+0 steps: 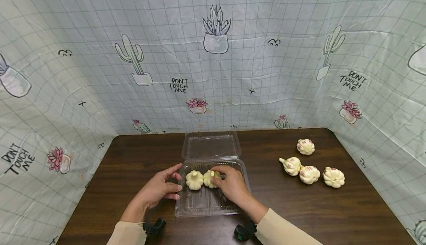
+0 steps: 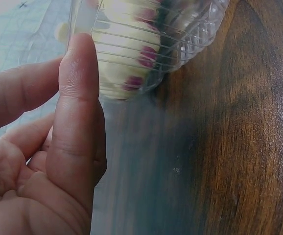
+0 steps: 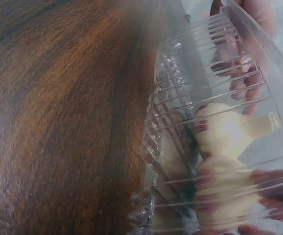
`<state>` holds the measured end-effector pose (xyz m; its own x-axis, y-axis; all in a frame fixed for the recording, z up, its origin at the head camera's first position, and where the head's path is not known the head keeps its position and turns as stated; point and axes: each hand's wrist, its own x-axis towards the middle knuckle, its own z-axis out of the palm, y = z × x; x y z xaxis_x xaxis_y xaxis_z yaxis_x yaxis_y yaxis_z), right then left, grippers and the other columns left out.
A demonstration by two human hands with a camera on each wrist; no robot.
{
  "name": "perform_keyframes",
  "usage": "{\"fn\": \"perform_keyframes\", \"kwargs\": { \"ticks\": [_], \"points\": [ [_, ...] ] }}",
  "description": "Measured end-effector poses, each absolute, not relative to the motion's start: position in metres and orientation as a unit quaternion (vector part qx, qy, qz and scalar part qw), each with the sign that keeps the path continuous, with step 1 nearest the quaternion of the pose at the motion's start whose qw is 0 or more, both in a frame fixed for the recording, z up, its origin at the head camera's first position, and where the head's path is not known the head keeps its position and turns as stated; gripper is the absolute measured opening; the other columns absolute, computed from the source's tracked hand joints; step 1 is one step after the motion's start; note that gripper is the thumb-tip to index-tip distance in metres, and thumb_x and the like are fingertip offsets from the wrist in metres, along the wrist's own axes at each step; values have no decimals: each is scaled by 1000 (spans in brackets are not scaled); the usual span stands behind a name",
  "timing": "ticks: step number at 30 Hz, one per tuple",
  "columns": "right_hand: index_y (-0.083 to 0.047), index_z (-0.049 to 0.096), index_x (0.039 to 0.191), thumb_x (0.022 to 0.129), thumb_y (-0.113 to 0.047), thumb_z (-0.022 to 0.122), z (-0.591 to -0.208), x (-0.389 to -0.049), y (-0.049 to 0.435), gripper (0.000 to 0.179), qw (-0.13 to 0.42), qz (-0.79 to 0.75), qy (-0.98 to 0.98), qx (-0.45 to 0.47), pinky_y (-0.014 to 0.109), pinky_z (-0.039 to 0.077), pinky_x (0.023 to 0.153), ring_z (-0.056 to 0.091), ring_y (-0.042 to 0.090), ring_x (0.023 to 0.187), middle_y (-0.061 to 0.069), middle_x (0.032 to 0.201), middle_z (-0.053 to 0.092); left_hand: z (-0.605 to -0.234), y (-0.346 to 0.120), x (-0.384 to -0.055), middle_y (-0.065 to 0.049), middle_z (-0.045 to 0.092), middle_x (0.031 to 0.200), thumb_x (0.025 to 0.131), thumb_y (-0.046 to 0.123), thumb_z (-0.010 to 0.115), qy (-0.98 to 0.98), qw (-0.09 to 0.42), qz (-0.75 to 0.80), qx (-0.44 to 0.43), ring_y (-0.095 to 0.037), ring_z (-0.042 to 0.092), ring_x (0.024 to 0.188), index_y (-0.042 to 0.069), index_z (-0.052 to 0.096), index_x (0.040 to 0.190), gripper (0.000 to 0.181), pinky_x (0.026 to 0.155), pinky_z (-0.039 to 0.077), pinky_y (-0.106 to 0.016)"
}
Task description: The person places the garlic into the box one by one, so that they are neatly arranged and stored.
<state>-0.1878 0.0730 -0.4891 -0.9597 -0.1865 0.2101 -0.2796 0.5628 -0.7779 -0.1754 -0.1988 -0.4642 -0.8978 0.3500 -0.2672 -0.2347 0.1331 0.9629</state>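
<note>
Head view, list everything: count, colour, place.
table: 1, dark brown, across the foreground
patterned backdrop: count unclear, pale, behind and beside table
plastic container: 1, clear, open on the table
boxed garlic bulbs: 2, mostly cream, in the container
loose garlic bulbs: 4, cream with purplish marks, on the right
wristbands: 2, black, at wrists
sleeves: 2, beige, on forearms
left hand: 1, bare, by the container's left edge
right hand: 1, bare, pinching right boxed bulb

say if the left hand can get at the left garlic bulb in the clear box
Probably yes: the lid is open, leaving the left garlic bulb uncovered from above; the left hand need only clear the side wall.
</note>
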Motion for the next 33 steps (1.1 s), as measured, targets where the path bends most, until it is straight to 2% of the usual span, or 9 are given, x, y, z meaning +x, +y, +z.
{"fn": "perform_keyframes", "kwargs": {
  "ticks": [10,12,14,17,19,21,23,27,33],
  "points": [
    [-6,74,128,81,-9,86,-478,-186,75,49,41,422,-898,116,61,53,104,64,42,123,20,130,71,-464,-199,-177,-18,44,125,98,-8,65,720,222,656,42,-18,62,73,4,22,168,83,68,64,-29],
    [-6,73,130,82,-10,86,-473,-185,77,50,41,419,-900,114,61,52,104,64,40,121,19,132,70,-464,-199,-177,-18,44,125,98,-8,65,721,222,656,41,-18,62,73,4,22,168,83,68,64,-30],
    [-7,72,131,83,-11,85,-468,-184,80,50,42,421,-899,112,59,54,101,70,34,106,20,134,69,-464,-199,-177,-18,45,126,98,-8,65,721,222,655,40,-18,61,73,4,22,168,83,68,64,-30],
    [-8,71,132,87,-11,83,-460,-183,85,47,42,432,-894,108,49,59,88,71,18,83,19,133,68,-464,-200,-177,-18,44,126,98,-8,65,722,222,654,39,-19,62,74,4,22,168,83,68,64,-30],
    [-9,71,133,89,-11,81,-455,-183,91,45,42,441,-890,105,41,60,78,69,12,74,17,131,68,-464,-200,-177,-18,44,126,98,-8,65,722,224,654,40,-19,62,74,4,22,168,83,68,64,-30],
    [-9,71,133,91,-11,81,-451,-183,97,44,41,450,-886,101,36,59,71,70,13,80,16,129,68,-463,-199,-178,-18,44,126,98,-8,65,722,224,654,40,-19,62,74,4,22,168,83,68,64,-30],
    [-9,71,134,92,-12,80,-447,-184,104,43,46,452,-885,96,36,60,72,72,21,88,15,128,68,-463,-199,-178,-18,44,126,98,-8,65,722,224,653,40,-19,62,74,4,22,168,83,68,64,-30],
    [-8,71,134,92,-12,80,-440,-188,122,44,59,456,-884,88,44,62,83,71,33,104,16,125,69,-463,-198,-177,-18,45,125,98,-9,65,722,223,654,38,-18,62,73,3,23,168,83,67,64,-29],
    [-7,68,136,93,-13,79,-433,-195,158,45,77,447,-888,81,48,63,89,70,38,111,20,128,68,-463,-196,-177,-19,45,125,97,-10,65,721,221,656,34,-18,62,71,2,24,167,82,66,64,-30]
  ]
}}
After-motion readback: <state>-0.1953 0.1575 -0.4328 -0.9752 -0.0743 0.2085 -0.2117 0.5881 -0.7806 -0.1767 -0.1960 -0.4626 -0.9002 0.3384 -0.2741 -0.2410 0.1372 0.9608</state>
